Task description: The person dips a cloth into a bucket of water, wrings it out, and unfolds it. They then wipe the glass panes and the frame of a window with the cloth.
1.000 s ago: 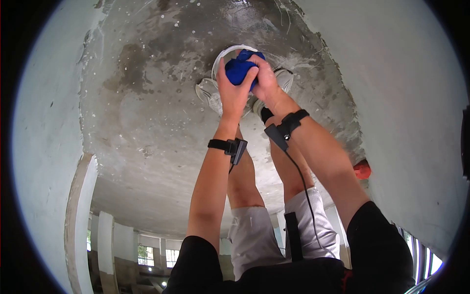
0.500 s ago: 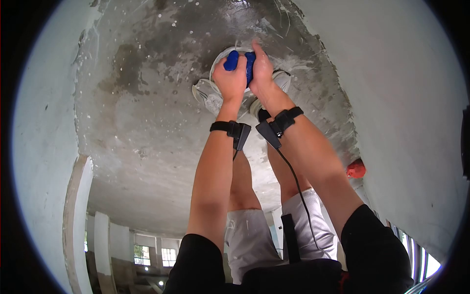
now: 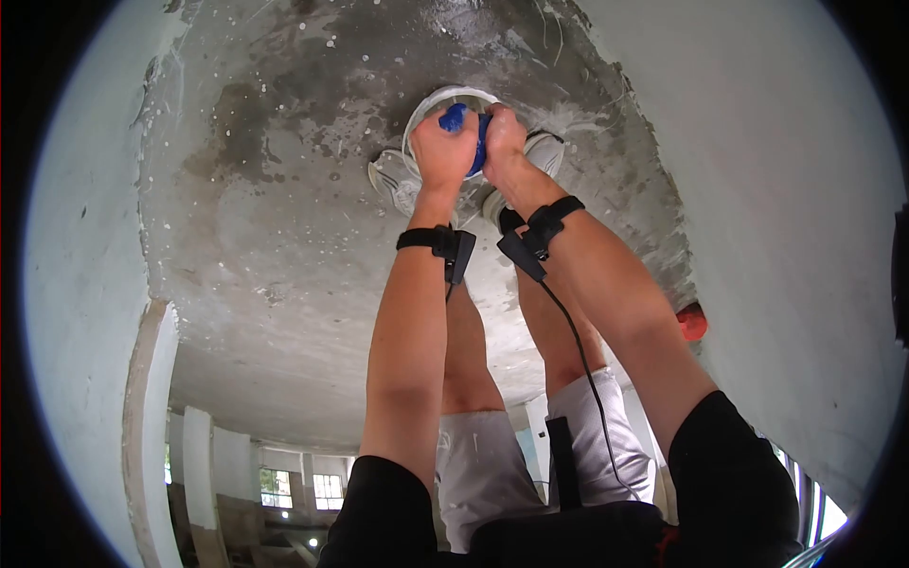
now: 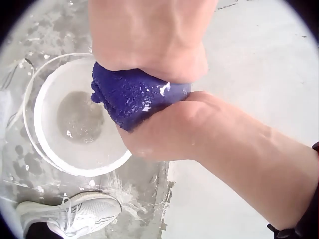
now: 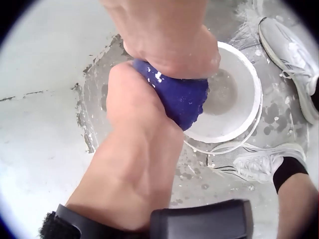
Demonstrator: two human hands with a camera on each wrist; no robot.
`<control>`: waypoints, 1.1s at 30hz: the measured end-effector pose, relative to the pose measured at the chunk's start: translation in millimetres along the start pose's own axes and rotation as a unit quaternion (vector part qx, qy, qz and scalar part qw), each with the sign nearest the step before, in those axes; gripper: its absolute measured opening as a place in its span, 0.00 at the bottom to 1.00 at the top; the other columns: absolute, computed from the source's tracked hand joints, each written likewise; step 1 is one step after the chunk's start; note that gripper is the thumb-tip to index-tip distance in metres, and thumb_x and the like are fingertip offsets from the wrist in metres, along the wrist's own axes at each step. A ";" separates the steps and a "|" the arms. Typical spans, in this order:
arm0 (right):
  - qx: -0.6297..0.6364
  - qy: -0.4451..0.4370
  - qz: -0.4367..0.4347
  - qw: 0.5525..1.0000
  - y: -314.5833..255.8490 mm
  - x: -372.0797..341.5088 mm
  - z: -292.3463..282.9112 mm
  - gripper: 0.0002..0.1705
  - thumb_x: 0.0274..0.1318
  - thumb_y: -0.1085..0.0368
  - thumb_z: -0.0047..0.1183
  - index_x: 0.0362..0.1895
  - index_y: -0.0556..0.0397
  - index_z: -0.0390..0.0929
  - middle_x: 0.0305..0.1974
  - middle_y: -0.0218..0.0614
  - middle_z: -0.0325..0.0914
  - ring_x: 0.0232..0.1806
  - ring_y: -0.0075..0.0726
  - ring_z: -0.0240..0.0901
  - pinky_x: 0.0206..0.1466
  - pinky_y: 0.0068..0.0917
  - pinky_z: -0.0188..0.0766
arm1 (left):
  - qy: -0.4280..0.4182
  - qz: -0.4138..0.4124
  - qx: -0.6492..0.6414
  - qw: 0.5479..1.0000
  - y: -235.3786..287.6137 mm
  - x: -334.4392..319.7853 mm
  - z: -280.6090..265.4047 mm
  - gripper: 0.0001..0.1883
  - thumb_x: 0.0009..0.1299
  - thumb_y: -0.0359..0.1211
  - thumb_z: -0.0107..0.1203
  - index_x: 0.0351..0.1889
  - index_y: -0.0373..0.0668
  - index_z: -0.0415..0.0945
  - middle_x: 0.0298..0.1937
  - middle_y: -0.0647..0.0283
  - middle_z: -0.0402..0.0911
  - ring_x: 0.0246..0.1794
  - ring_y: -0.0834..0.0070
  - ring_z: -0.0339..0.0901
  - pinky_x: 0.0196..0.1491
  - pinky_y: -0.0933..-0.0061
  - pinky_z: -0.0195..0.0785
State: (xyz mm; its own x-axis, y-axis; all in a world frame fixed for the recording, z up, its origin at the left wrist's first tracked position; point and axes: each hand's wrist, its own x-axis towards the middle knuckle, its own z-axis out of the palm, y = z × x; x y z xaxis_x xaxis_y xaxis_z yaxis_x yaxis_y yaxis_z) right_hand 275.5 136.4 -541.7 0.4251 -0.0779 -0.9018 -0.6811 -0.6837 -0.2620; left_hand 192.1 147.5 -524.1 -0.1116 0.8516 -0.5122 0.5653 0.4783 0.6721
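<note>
A wet blue cloth [image 4: 142,94] is bunched up between my two hands over a white bucket [image 3: 443,93]. My left hand [image 3: 445,156] has its fingers curled round one part, and a blue end pokes out above the fist. Close beside it, my right hand [image 3: 506,142] grips the other part. The right wrist view shows the cloth [image 5: 182,97] glistening and squeezed, its loose edge hanging on the bucket's side. Cloudy greyish liquid [image 4: 82,119] lies in the bucket's bottom. Most of the cloth is hidden inside the hands.
The bucket stands on a stained, paint-spotted concrete floor [image 3: 284,227] between white shoes [image 5: 256,162]. Its thin handle hangs down outside the rim. A pale wall [image 3: 795,237] rises at the right, with a red object [image 3: 692,322] near its foot. Another wall [image 3: 85,237] stands left.
The cloth was a rounded bundle cupped in both hands; now it is squeezed narrower between two fists. The right hand's fingers, extended half a second ago, have curled round it.
</note>
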 end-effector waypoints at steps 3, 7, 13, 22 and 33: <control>0.001 -0.123 0.018 0.992 17.1 24.4 -19.3 0.29 0.59 0.47 0.56 0.44 0.66 0.79 0.36 0.43 0.79 0.37 0.41 0.76 0.44 0.39 0.72 | -0.016 -0.009 -0.044 0.999 -4.4 -1.7 -4.3 0.14 0.58 0.37 0.60 0.27 0.33 0.79 0.24 0.44 0.79 0.27 0.46 0.79 0.36 0.55 0.71; -0.107 -0.314 0.077 0.940 -34.1 -1.4 -54.5 0.40 0.59 0.33 0.55 0.60 0.53 0.73 0.51 0.37 0.74 0.54 0.39 0.71 0.59 0.43 0.67 | -0.011 0.060 -0.056 0.997 -16.6 -4.4 -2.8 0.15 0.59 0.35 0.61 0.38 0.33 0.80 0.41 0.46 0.82 0.41 0.50 0.80 0.49 0.60 0.72; -0.170 -0.491 0.185 0.834 -49.6 -4.4 -93.3 0.60 0.56 0.43 0.65 0.78 0.46 0.36 0.71 0.45 0.57 0.75 0.47 0.54 0.74 0.58 0.56 | -0.167 0.012 -0.245 0.955 -4.2 -18.6 -20.0 0.20 0.61 0.25 0.54 0.53 0.34 0.78 0.55 0.52 0.82 0.54 0.69 0.79 0.58 0.72 0.69; -0.409 -0.548 0.134 0.717 -88.1 -22.9 -69.1 0.56 0.49 0.62 0.73 0.75 0.49 0.48 0.66 0.40 0.64 0.65 0.41 0.67 0.61 0.41 0.78 | -0.235 0.035 -0.224 0.945 3.9 -20.5 -17.3 0.19 0.65 0.30 0.61 0.55 0.38 0.80 0.55 0.53 0.83 0.52 0.71 0.80 0.56 0.72 0.69; -0.597 -0.462 -0.105 0.647 -42.0 -21.9 -61.9 0.51 0.31 0.54 0.81 0.55 0.72 0.67 0.41 0.49 0.82 0.42 0.44 0.82 0.41 0.35 0.81 | -0.172 -0.038 0.032 0.984 -11.4 -19.7 -10.1 0.20 0.68 0.47 0.59 0.44 0.40 0.85 0.41 0.45 0.85 0.45 0.46 0.82 0.50 0.58 0.74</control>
State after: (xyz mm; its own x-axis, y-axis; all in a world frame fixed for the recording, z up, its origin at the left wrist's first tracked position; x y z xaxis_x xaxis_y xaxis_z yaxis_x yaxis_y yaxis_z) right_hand 331.6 121.9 -489.6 -0.4802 0.1981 -0.8545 0.5150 -0.7249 -0.4575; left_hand 179.6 127.5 -516.3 0.1222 0.6857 -0.7175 0.6169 0.5138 0.5962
